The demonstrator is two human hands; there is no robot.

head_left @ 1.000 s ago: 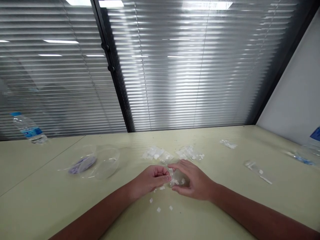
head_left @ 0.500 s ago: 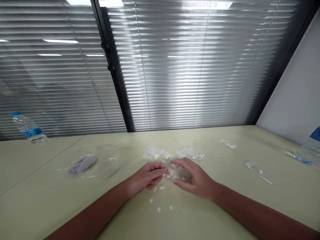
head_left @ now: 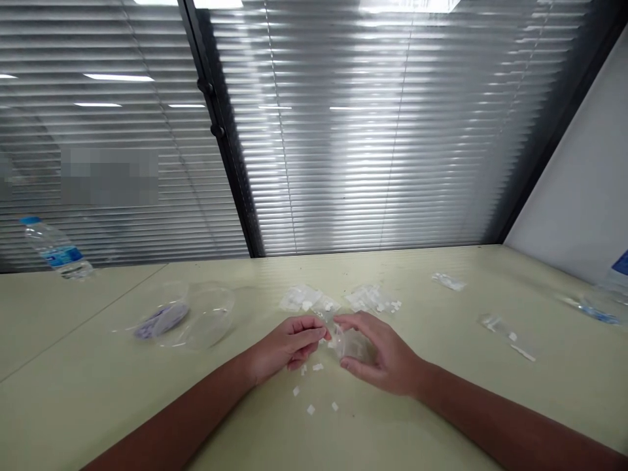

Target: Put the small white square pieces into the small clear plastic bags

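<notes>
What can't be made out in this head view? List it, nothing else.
Head view:
- Clear plastic piece: partly hidden by the right hand.
- White bits: too small to identify.
- Purple item: blurred behind clear plastic.
- Bottle: cut off by the right edge.
- Patch on the blinds: pixelated.

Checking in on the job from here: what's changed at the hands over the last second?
The left hand has drawn back leftward, its fingertips now at the edge of the clear plastic bag. The right hand stays cupped around the bag. The loose white pieces stayed put.
</notes>
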